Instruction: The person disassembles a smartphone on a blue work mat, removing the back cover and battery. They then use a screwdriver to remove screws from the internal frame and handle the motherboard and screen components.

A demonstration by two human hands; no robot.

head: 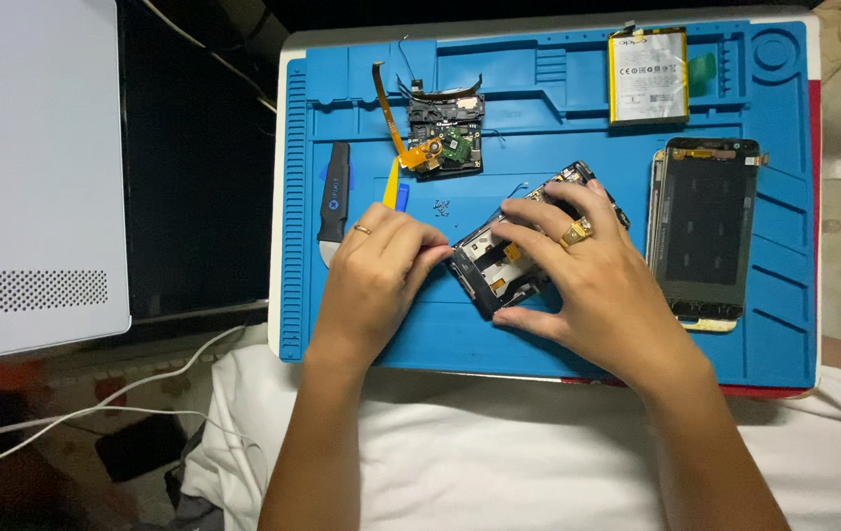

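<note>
- Blue, ridged silicone is what lies under everything in the head view: the work mat (637, 334), with moulded slots along its top edge.
- The phone frame (504, 265), dark plastic and metal with orange flex strips showing inside, lies tilted at the mat's middle, between my two hands.
- My right hand (587, 285) spans it from above: fingers spread over the far edge, thumb pressed against the near corner, a gold ring on one finger.
- My left hand (376, 270) sits just left of the frame, fingertips bunched tight at its left edge; whether they pinch anything, I cannot tell.
- A few tiny screws (441, 206) lie loose just beyond my left fingers.
- Farther up sits a bare circuit board (447, 133) with an orange ribbon.
- A flat silvery battery (647, 76) and a glossy black screen panel (702, 228) lie to the right, and a dark pry tool (335, 202) to the left.
</note>
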